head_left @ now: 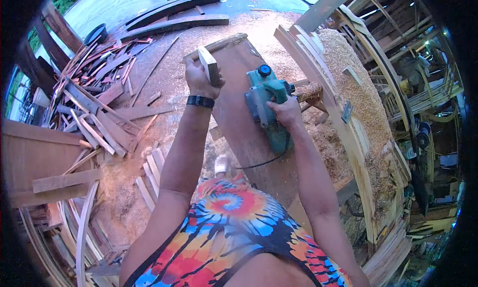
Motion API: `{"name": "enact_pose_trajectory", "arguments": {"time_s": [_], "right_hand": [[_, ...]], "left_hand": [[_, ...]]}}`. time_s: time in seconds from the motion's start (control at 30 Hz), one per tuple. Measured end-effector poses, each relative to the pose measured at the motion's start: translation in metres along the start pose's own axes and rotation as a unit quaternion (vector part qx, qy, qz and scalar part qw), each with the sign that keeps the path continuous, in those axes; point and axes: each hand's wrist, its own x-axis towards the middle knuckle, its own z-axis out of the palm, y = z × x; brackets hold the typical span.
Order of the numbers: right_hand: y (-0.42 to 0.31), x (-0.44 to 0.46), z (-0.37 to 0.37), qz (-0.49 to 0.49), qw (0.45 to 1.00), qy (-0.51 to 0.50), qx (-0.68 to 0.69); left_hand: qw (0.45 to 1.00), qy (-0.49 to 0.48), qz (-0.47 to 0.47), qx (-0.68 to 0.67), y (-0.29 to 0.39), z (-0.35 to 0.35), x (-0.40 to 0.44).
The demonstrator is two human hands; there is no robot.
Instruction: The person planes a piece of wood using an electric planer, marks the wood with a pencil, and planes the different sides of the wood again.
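My left hand (201, 80) is closed around a short wooden block (209, 65), held tilted over the far left part of a wooden workbench (229, 88). A pale face of the block shows, along with a darker side. On the right, my right hand (286, 113) grips the handle of a green electric hand planer (266, 100). The planer rests on the bench top, its round dark knob (264, 70) at the far end. From its near end a black cord (264, 163) curves left across the bench.
Scrap wood (112, 68) lies heaped on the ground to the left. Wood shavings (343, 58) pile up to the right behind long boards (343, 132). Two thick dark beams (174, 27) lie at the far end. Pale wood strips (149, 175) lie near my left arm.
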Motion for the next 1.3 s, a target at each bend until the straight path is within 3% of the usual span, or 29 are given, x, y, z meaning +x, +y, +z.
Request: {"name": "enact_pose_trajectory", "arguments": {"time_s": [0.13,0.23,0.43,0.57,0.73,0.83,0.93,1.03,1.1,1.3], "right_hand": [[0.003,0.001,0.001,-0.011,1.0,0.004,-0.001],[0.007,0.003,0.002,-0.025,1.0,0.005,0.005],[0.002,0.0,0.0,-0.017,1.0,0.004,-0.004],[-0.005,-0.004,-0.001,0.02,1.0,-0.001,0.02],[0.001,-0.001,0.0,-0.008,1.0,-0.003,0.028],[-0.001,-0.001,-0.002,-0.009,1.0,-0.002,0.003],[0.0,-0.001,-0.001,-0.015,1.0,-0.002,0.001],[-0.011,-0.008,-0.004,-0.022,0.999,-0.011,0.021],[-0.012,-0.009,-0.005,-0.027,0.999,-0.012,0.013],[0.004,0.001,0.001,-0.022,1.0,-0.001,-0.002]], "left_hand": [[1.0,0.029,-0.01,0.005,0.003,0.007,0.001],[1.0,-0.02,0.005,0.0,0.006,0.001,0.009],[1.0,-0.023,0.006,0.001,0.008,0.004,0.011],[1.0,0.01,-0.008,-0.023,0.01,0.011,0.009],[0.998,0.029,-0.021,-0.048,0.01,0.011,0.01],[1.0,0.009,-0.016,-0.024,0.01,0.007,0.018],[0.996,-0.091,0.015,0.02,0.006,-0.008,0.019],[0.999,-0.045,0.018,0.024,-0.009,-0.015,0.011],[0.996,-0.064,-0.053,-0.026,-0.018,-0.018,-0.006],[0.998,-0.027,-0.048,-0.04,-0.023,-0.026,-0.017]]}}
